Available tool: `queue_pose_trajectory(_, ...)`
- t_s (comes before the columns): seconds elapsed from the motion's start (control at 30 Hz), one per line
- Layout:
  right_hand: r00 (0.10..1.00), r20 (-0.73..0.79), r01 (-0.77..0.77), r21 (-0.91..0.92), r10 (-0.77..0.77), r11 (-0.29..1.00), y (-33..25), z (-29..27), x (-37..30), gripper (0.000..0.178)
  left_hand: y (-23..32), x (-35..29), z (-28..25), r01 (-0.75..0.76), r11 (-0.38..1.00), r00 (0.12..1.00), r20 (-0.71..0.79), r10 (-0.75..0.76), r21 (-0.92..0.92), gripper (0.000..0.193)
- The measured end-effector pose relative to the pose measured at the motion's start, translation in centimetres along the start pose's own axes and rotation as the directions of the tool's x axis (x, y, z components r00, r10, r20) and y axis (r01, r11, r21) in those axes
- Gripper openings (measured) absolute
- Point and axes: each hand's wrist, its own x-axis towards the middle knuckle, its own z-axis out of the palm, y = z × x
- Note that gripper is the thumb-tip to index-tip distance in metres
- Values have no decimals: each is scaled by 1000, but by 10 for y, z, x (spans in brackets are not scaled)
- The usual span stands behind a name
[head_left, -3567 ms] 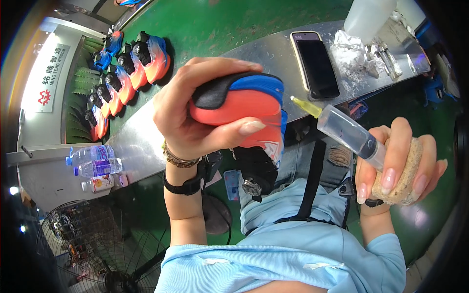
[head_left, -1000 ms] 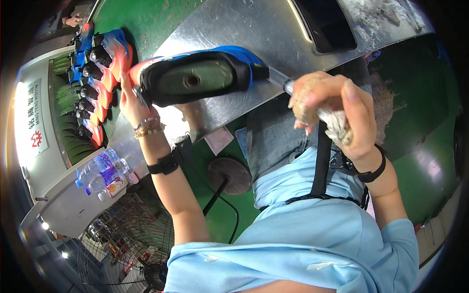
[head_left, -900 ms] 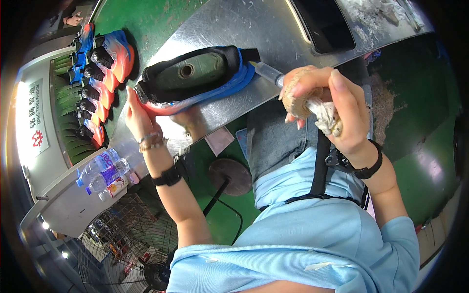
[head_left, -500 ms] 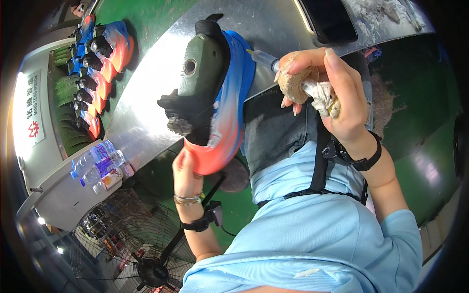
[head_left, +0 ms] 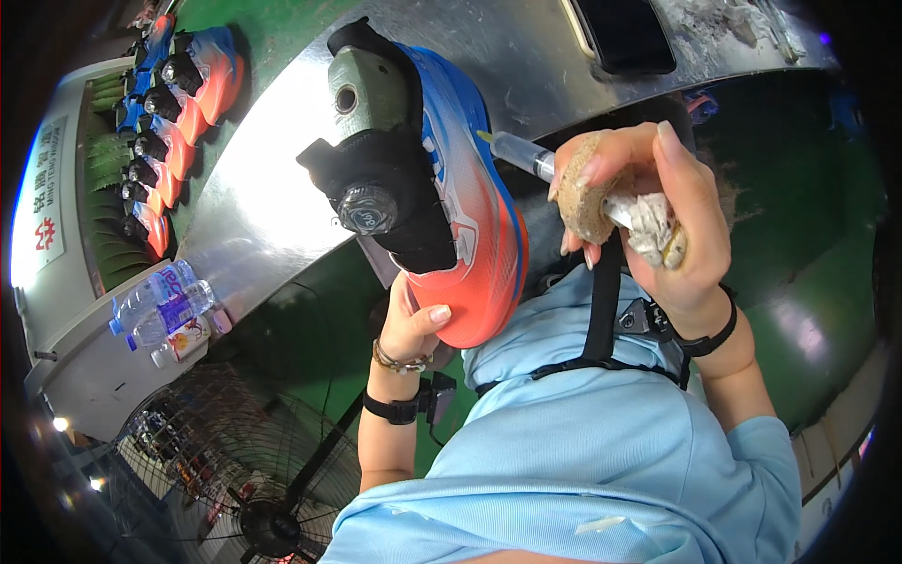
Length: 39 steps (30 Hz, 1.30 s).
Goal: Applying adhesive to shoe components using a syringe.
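Observation:
A running shoe (head_left: 474,240), blue at the heel fading to orange at the toe, is tilted over the table's near edge. A dark green last (head_left: 362,94) fills its opening, and a black tongue with a round dial (head_left: 366,210) faces up. My left hand (head_left: 413,320) grips the toe, thumb on top and the other fingers mostly hidden beneath. To the right of the shoe, my right hand (head_left: 691,226) is closed round a clear syringe (head_left: 521,153) with a yellowish tip pointing at the shoe's side. The same hand holds a rough tan lump (head_left: 587,193) and a crumpled whitish wad (head_left: 651,230).
Several similar shoes (head_left: 216,80) stand in a row at the far left. Plastic bottles (head_left: 169,305) lie on the metal table (head_left: 268,202) at its left end. A phone (head_left: 625,38) rests at the far edge. Below left stands a caged fan (head_left: 268,522).
The shoe has turned so its upper and dial face me more, and its toe has swung right. My left thumb now lies on the toe. My right hand has shifted slightly right and down.

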Motion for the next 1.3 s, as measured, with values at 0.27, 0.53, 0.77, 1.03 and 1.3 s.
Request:
queue_pose_trajectory(0.27,1000,0,2,-52,-2,999,-16,3,-23,46,-21,20,5,-14,993,988,149,32,-121,69)
queue_pose_trajectory(0.53,993,-34,106,-106,-110,989,-51,4,-53,34,-19,73,57,167,911,915,403,-1,-377,69)
queue_pose_trajectory(0.77,984,-100,137,-106,-148,985,-68,-3,-68,32,-13,110,89,81,935,907,414,75,-347,85)
queue_pose_trajectory(1.03,970,-75,213,-190,-230,958,-64,-8,-73,32,-22,134,97,-17,926,859,468,207,-377,68)
queue_pose_trajectory(1.3,974,-18,210,-311,-227,927,-61,-11,-71,30,-17,146,113,-36,874,827,477,298,-484,52)
